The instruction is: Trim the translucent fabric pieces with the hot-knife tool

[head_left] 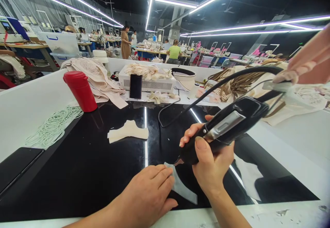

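Right hand [210, 162] is wrapped around a black handheld electric cutter with a silver plate [227, 126] — fingers curled tight round the body, thumb along the near side, tip of the tool angled down-left onto the work. Its black cable [206, 92] loops off to the far right. The work is a small pale translucent fabric piece [182, 186] lying flat on the glossy black tabletop [85, 173], near edge, centre-right. Left hand [151, 193] lies palm-down on the piece's left part, fingers pressed together & flat, pinning it.

Step in hand, as I read it: trimming or sealing the fabric's edge w/ the tool tip at the top corner. Next move likely calls for a steady draw along the edge while the left hand keeps the cloth from sliding — fingertips sit close to the tip, so care needed.

Far left: red lidded cylindrical cup [81, 91]; centre, a cream fabric scrap [127, 131].
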The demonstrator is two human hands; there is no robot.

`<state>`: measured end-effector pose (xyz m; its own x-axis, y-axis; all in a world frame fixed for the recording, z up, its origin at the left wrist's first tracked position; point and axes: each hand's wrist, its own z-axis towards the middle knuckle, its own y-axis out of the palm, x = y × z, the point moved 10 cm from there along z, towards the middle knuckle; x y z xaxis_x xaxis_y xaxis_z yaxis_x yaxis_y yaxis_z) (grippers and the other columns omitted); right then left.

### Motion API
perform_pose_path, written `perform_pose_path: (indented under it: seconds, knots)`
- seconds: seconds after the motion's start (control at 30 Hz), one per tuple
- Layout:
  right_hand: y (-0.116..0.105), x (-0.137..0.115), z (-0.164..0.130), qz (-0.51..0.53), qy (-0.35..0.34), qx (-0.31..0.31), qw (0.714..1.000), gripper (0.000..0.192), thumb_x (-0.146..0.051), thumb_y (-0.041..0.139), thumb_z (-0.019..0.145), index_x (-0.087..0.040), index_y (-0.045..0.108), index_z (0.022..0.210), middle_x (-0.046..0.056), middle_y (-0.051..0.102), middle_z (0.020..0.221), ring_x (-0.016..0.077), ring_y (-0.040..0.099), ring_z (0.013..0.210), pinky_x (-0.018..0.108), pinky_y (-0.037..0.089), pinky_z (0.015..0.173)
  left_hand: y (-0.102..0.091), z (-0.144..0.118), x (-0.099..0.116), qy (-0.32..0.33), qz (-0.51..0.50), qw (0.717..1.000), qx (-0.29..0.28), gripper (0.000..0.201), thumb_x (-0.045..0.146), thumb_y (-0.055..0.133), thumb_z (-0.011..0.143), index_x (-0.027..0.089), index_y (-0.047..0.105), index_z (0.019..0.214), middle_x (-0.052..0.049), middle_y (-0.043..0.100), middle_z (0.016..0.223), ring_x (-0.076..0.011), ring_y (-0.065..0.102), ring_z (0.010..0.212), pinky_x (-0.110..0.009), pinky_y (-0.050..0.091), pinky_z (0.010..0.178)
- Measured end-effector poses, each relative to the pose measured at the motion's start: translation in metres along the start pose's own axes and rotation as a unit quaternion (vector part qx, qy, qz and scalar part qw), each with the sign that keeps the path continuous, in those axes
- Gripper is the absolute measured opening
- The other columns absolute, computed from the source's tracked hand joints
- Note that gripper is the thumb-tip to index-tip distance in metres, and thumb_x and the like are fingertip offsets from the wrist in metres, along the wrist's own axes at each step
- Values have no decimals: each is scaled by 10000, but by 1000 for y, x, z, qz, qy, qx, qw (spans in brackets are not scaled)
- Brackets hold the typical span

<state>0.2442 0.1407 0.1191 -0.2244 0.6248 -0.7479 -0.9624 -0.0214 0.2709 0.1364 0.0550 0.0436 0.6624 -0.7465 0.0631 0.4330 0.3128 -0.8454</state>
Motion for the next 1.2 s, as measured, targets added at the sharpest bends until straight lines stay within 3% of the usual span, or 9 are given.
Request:
perform_pose_path:
  seconds: [0.47, 0.73, 1.2]
  knots:
    - [-3, 3, 0, -25, -5, 13, 1000, 193, -204, 708, 912, -272, 558, 1012, -39, 663, 865, 127, 633, 636, 282, 575, 570, -5, 2, 1, 0, 13, 999, 32, 461, 478, 368, 1108, 131, 670, 1146, -42, 741, 1203, -188, 683, 1120, -308, 519, 997]
    - [4, 10, 2, 43, 20, 16, 999, 353, -262, 729, 920, -316, 564, 1228, -48, 655, 871, 116, 625, 624, 278, 583, 580, -5, 1, -1, 1, 22, 999, 35, 460, 489, 371, 1106, 140, 667, 1152, -38, 741, 1217, -188, 683, 1131, -312, 525, 988]
    - [7, 12, 0, 52, 15, 7, 999, 369, -297, 745, 923, -322, 577, 1250, -45, 657, 874, 110, 623, 620, 264, 562, 564, -1, 0, 1, 7, 15, 1000, 27, 441, 492, 412, 1095, 132, 661, 1152, -42, 735, 1216, -195, 673, 1144, -315, 510, 1000]
